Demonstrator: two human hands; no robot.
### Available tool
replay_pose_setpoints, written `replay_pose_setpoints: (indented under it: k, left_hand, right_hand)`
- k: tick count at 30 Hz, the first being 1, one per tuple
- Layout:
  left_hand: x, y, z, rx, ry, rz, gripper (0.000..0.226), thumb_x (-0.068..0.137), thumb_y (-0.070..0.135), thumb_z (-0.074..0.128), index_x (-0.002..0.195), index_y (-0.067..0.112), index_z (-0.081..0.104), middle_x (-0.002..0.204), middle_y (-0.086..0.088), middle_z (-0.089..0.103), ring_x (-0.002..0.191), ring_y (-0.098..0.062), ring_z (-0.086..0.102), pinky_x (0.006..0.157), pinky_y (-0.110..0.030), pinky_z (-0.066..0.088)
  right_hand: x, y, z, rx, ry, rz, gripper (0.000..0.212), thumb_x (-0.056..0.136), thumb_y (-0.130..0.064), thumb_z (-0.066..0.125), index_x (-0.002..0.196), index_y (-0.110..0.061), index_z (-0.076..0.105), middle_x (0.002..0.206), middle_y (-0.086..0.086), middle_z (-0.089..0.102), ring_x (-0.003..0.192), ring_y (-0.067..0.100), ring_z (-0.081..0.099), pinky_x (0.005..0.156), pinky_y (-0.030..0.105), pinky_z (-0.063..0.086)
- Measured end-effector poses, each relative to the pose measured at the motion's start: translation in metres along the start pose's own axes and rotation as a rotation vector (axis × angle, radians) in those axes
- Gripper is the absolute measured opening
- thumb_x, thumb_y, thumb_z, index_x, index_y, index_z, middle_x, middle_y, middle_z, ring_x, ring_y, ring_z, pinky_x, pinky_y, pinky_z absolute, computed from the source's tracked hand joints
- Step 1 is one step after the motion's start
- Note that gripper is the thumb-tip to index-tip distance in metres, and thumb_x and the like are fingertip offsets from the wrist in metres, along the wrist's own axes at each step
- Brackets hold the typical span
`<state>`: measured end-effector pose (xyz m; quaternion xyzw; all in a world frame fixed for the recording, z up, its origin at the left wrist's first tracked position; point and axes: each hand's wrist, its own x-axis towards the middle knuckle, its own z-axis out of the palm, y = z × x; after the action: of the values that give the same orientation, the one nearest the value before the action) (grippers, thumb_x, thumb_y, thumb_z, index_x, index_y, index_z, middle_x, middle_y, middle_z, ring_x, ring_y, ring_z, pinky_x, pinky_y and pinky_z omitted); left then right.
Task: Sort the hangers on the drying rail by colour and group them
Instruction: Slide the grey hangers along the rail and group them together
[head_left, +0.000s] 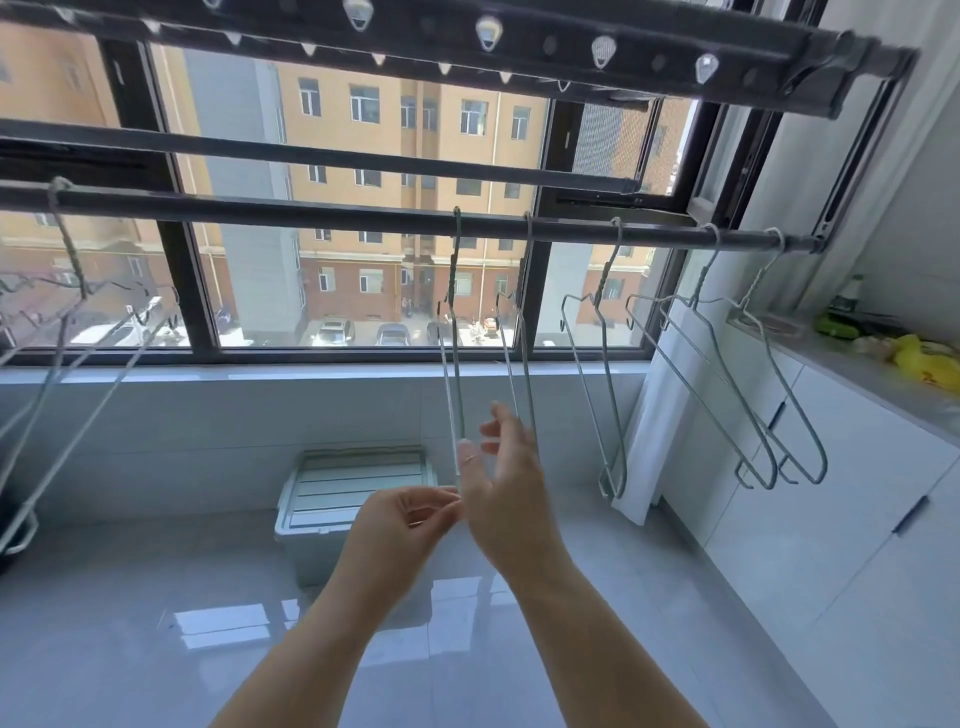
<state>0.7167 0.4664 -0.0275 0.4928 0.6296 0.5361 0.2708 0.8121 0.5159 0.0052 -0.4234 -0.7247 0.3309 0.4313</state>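
1. The dark metal drying rail runs from 9 to 3 o'clock across the window. Every hanger hangs on it: a pale whitish wire bunch at 9 o'clock and more silvery wire hangers toward 3 o'clock.
2. At centre hangs the thin wire hanger with a greenish neck, and a second thin wire hanger is just beside it at 3 o'clock.
3. My left hand curls thumb and fingers at the greenish-necked hanger's lower end. I cannot tell whether that grip actually pinches the wire.
4. My right hand is spread and relaxed near the second hanger's lower end, holding nothing.
5. I judge these hangers light, springy and prone to swinging or tangling. Pulling from the bottom would only tilt them.
6. I would take hold at the twisted neck under the hook, lift slightly, then slide it along the rail.
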Motion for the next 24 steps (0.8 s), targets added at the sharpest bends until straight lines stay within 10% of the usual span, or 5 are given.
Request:
replay_pose_setpoints:
  k: [4,8,19,24]
  left_hand:
    - [0.010,0.003,-0.013,0.086,0.025,-0.042,0.015,0.075,0.035,0.069,0.077,0.021,0.074,0.092,0.014,0.071,0.080,0.008,0.066,0.068,-0.008,0.045]
    - [0.020,0.012,-0.016,0.093,0.114,-0.040,0.038,0.073,0.039,0.069,0.103,0.019,0.059,0.102,0.009,0.063,0.092,-0.006,0.061,0.072,-0.015,0.044]
    - [0.044,0.021,0.005,0.224,0.121,0.075,0.061,0.075,0.018,0.072,0.130,0.022,0.046,0.111,0.008,0.056,0.095,-0.011,0.056,0.081,-0.023,0.046]
    - [0.044,0.018,0.011,0.255,0.160,0.091,0.058,0.076,0.016,0.071,0.128,0.022,0.048,0.118,0.003,0.056,0.099,-0.012,0.052,0.084,-0.024,0.044]
  right_hand:
    - [0.021,0.007,-0.024,-0.194,0.190,-0.102,0.046,0.088,-0.012,0.052,0.131,-0.010,0.037,0.127,0.007,0.039,0.121,0.017,0.034,0.095,0.011,0.017]
    - [0.046,0.021,-0.026,-0.168,0.000,0.168,0.057,0.091,-0.018,0.047,0.140,-0.008,0.019,0.138,0.011,0.031,0.128,0.025,0.032,0.105,0.034,0.029]
    - [0.062,0.039,-0.016,-0.079,0.048,0.127,0.028,0.087,0.008,0.027,0.104,-0.005,0.046,0.091,0.008,0.046,0.080,0.019,0.043,0.054,0.005,0.029]
    - [0.067,0.045,-0.022,-0.061,0.024,0.097,0.044,0.090,0.005,0.027,0.132,-0.004,0.038,0.096,0.006,0.045,0.085,0.018,0.044,0.066,0.016,0.031]
